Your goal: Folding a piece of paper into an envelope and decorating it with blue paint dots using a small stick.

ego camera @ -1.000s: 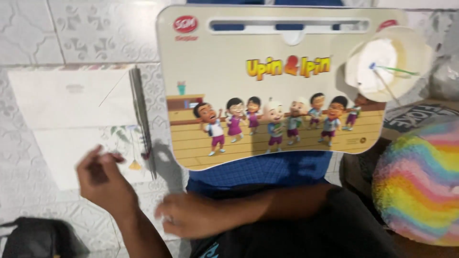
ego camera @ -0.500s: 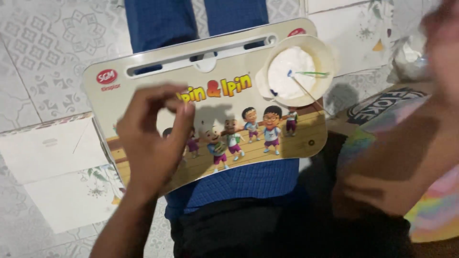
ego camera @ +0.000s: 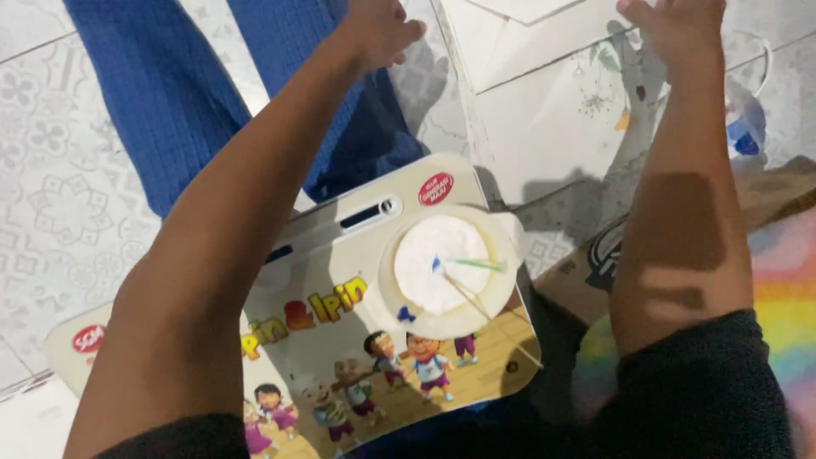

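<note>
Both my arms reach forward over a cream lap tray [ego camera: 327, 246] printed with cartoon children. A white round plate [ego camera: 425, 255] sits in the tray's corner recess, with a green stick [ego camera: 476, 264] and a thin wooden stick lying across it. My left hand [ego camera: 378, 30] hovers beyond the tray, above blue trouser legs [ego camera: 170, 93], fingers loosely apart and nothing in them. My right hand [ego camera: 671, 30] lies on a white paper sheet [ego camera: 544, 127] on the floor. Its fingertips are cut off by the top edge.
Patterned pale floor tiles [ego camera: 51, 195] lie on the left. A rainbow-coloured soft thing [ego camera: 786, 297] and a brown cardboard piece [ego camera: 586, 272] lie at the right. A clear plastic container with a blue part [ego camera: 748, 127] stands by the paper.
The view has swung and the tray now sits tilted lower in frame. Both hands have stretched forward past the tray; the right hand now lies on the paper.
</note>
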